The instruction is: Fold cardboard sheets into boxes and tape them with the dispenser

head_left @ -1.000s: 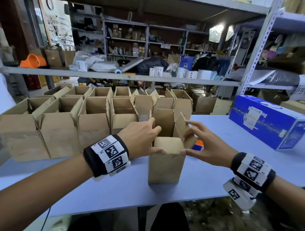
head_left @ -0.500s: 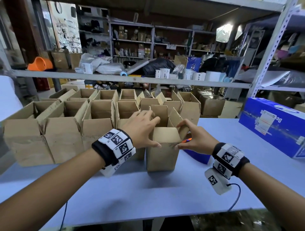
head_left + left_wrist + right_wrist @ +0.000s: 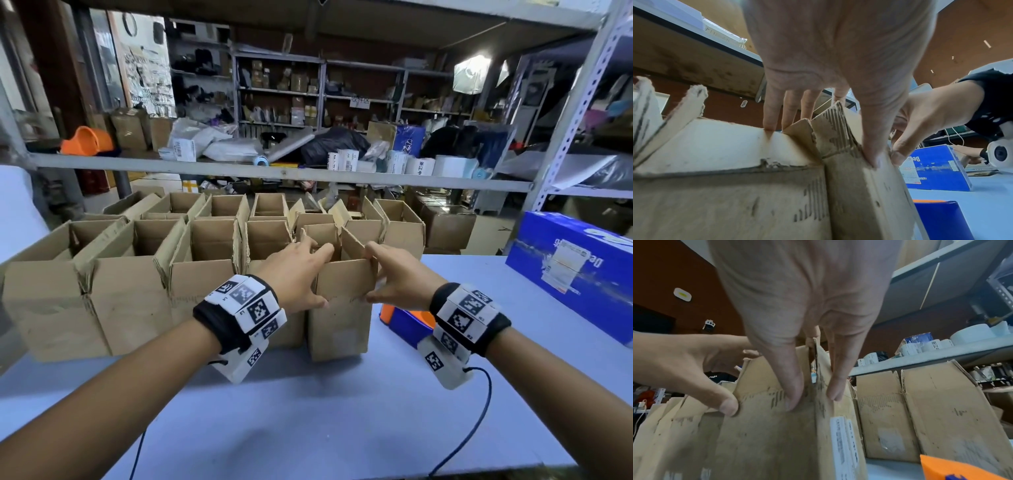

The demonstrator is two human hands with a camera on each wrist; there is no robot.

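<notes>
An upright brown cardboard box with its top flaps open stands on the blue table, touching the front row of boxes. My left hand grips its top left corner, thumb on the front face and fingers over the rim. My right hand pinches the top right corner, thumb in front and fingers on the side flap. In the left wrist view my thumb presses the box. The right wrist view shows thumb and fingers astride the box's right edge.
Several open-topped cardboard boxes stand in rows left of and behind the held one. A blue and orange object lies just right of it. A large blue carton sits at the far right. A grey shelf rail crosses behind.
Both hands have pushed the box away from me across the table; it now stands against the front row of boxes. Their grips on its top corners hold.
</notes>
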